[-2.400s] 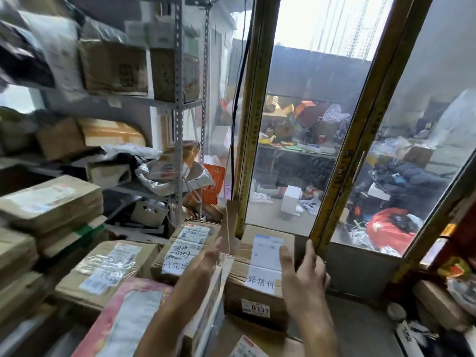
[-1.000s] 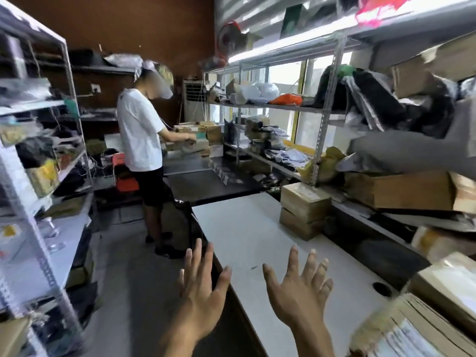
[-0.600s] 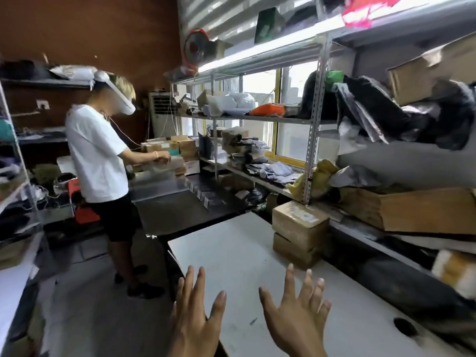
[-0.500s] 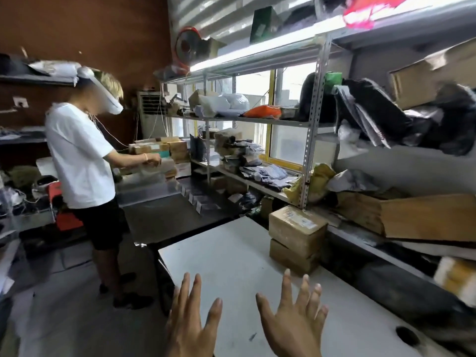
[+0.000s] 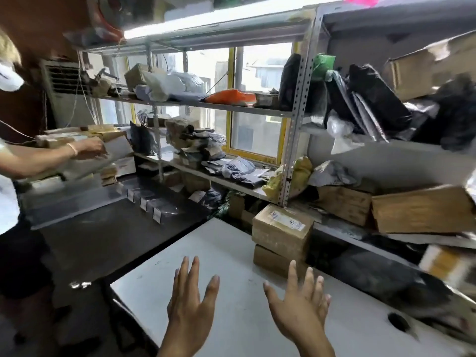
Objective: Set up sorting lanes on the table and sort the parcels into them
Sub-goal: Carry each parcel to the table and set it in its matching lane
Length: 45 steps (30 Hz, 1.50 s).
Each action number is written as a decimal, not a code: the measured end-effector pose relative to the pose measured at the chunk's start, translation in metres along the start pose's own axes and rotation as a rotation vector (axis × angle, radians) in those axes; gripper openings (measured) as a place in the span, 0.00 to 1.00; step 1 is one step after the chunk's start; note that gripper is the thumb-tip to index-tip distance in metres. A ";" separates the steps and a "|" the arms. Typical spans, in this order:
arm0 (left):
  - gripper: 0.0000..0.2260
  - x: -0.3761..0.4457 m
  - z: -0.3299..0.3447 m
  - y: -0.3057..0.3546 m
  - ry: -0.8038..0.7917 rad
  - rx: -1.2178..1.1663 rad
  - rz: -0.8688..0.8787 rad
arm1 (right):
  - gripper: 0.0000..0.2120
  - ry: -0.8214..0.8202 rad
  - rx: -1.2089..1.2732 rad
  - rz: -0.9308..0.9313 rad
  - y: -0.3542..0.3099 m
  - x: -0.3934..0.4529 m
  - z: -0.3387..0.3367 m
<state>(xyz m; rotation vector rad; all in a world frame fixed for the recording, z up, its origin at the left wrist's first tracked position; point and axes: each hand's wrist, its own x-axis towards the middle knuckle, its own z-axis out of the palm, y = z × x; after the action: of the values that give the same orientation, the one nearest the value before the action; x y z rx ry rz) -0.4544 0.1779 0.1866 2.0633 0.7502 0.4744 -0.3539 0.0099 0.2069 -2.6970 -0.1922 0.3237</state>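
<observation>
Head view shows our left hand (image 5: 192, 302) and right hand (image 5: 298, 309) over the white table (image 5: 231, 253), fingers spread apart, holding nothing. Two brown boxes (image 5: 282, 235) sit stacked near our right hand.

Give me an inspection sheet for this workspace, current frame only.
Surface: white table, mostly bare, with a hole near the right edge.
Job's things: two stacked boxes on the table by the shelf.
Clutter: shelves crammed with parcels and bags.
Hands: left hand and right hand open above the table, holding nothing.
Cables: thin wires by the air conditioner.
Surroundings: another person handling parcels at a black table; window behind.
</observation>
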 end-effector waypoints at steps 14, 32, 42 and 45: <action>0.28 0.189 0.119 0.028 -0.349 -0.128 -0.084 | 0.40 0.046 0.372 0.258 0.026 0.191 0.019; 0.25 0.305 0.254 0.055 -0.559 -0.727 -0.741 | 0.26 0.032 0.692 0.097 0.049 0.477 -0.042; 0.16 0.337 0.267 0.036 -0.517 -0.630 -0.615 | 0.35 0.010 0.472 0.247 0.058 0.408 -0.022; 0.26 0.346 0.260 0.032 -0.568 -0.501 -0.520 | 0.40 0.004 0.529 0.315 0.069 0.376 -0.008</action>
<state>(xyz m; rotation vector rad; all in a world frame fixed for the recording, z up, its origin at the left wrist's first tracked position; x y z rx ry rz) -0.0361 0.2365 0.0880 1.3582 0.6915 -0.2038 0.0166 0.0133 0.1113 -2.1936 0.2869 0.3967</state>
